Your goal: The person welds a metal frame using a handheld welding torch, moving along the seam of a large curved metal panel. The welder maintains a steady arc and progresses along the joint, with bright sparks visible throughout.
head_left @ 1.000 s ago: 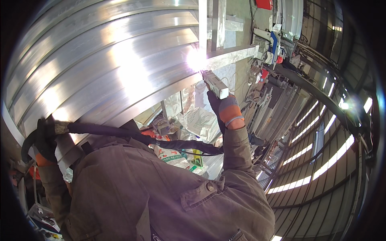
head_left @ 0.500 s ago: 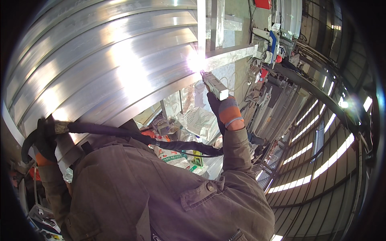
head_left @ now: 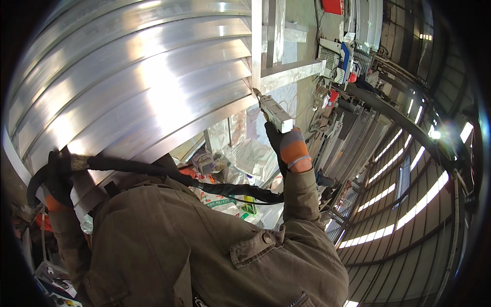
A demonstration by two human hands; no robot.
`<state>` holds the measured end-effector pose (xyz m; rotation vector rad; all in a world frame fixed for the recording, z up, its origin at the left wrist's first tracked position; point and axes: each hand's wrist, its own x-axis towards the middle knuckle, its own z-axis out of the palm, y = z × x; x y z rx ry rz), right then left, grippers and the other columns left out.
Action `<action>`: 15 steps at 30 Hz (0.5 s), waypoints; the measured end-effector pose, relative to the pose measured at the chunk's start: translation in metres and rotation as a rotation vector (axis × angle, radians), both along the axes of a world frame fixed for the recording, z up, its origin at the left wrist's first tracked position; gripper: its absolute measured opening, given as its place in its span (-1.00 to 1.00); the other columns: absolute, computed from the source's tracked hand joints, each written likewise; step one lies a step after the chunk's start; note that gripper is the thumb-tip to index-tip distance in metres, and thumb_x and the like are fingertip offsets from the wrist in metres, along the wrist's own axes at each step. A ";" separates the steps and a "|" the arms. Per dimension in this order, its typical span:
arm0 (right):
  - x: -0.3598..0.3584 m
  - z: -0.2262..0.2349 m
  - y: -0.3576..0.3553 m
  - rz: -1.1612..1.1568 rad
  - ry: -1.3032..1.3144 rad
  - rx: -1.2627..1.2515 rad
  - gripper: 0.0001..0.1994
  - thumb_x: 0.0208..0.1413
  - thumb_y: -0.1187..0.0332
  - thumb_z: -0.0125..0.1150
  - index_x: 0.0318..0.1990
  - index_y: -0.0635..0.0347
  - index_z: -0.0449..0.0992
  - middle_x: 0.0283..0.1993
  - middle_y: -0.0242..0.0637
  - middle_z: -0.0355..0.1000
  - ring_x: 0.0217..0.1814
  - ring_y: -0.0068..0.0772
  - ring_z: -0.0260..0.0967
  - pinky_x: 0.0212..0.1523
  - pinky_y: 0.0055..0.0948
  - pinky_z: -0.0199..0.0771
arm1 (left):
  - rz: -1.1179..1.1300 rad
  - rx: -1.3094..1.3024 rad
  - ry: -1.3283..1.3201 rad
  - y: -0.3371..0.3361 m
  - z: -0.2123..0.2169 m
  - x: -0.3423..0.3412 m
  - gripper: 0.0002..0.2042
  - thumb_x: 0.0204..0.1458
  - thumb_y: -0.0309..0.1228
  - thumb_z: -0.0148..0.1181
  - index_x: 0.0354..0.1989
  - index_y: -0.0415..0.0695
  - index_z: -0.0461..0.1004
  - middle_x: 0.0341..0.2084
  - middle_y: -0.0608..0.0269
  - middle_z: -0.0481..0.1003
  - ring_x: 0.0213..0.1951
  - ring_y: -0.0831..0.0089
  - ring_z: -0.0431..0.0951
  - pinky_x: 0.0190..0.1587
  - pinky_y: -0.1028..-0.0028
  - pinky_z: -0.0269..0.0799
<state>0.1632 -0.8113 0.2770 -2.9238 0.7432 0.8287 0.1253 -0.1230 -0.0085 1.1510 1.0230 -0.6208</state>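
Observation:
My right hand (head_left: 287, 146), in a grey, orange and black glove, is wrapped around a welding gun (head_left: 276, 112). The gun's narrow tip touches or nearly touches the corner where a slatted metal panel (head_left: 204, 87) meets an upright metal bar (head_left: 256, 41); no arc burns there. A thick black cable (head_left: 138, 165) runs across the front of my body. At the panel's near left edge, my left hand (head_left: 59, 179), dark-gloved with an orange cuff, is closed around this cable. Its fingers are partly lost in shadow.
A square metal bar (head_left: 291, 74) juts right from the joint. Under the panel lie plastic bags and packages (head_left: 250, 158). Beyond on the right stand a blue and white machine (head_left: 340, 61), a red box (head_left: 333, 6) and stacked metal lengths (head_left: 353, 138).
The bright welding flash at the gun's tip has gone out. My right hand and the gun have shifted slightly down and right. My left hand stays where it was.

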 end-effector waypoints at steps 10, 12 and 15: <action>0.073 0.010 0.018 0.175 -0.278 0.237 -0.67 0.42 0.23 0.48 0.17 0.24 0.77 -0.03 0.04 0.79 0.04 0.05 0.81 -0.03 -0.11 0.77 | -0.247 0.227 0.163 0.011 -0.015 -0.001 -0.44 0.49 0.32 0.12 -0.41 0.16 0.58 -0.75 0.56 0.20 -0.76 0.58 0.13 -0.70 0.51 -0.01; 0.091 0.004 0.019 0.241 -0.296 0.242 -0.63 0.40 0.17 0.48 0.19 0.20 0.77 -0.03 0.08 0.79 0.06 0.18 0.79 -0.01 -0.06 0.77 | -0.237 0.209 0.199 0.004 -0.001 0.003 -0.44 0.47 0.34 0.12 -0.44 0.19 0.55 -0.74 0.54 0.23 -0.75 0.59 0.15 -0.69 0.51 0.00; 0.110 -0.005 0.014 0.235 -0.235 0.147 -0.58 0.40 0.10 0.46 0.22 0.20 0.76 0.03 0.10 0.79 0.11 0.20 0.77 0.04 -0.02 0.76 | -0.216 0.211 0.208 -0.009 0.013 0.008 -0.43 0.46 0.36 0.13 -0.46 0.21 0.53 -0.74 0.53 0.23 -0.75 0.61 0.16 -0.68 0.51 -0.02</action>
